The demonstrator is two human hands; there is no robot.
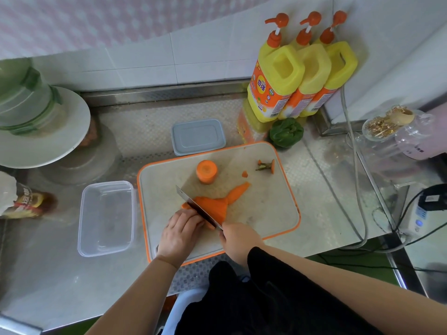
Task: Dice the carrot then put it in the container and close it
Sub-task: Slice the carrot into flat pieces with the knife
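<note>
Now: dicing | left hand [180, 232] curled, pressing carrot [212, 205] on cutting board [266, 213] | right hand [238, 238] gripping knife [197, 206] | next: crosswise cuts; container [106, 218] left of board.

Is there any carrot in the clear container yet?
No, the clear container left of the cutting board holds nothing, and the carrot pieces lie on the board.

Large Chinese characters, too blurred to be made out with certainty, are seen on the orange label of the yellow detergent bottles [278, 76] at the far right of the counter [326, 201].
</note>
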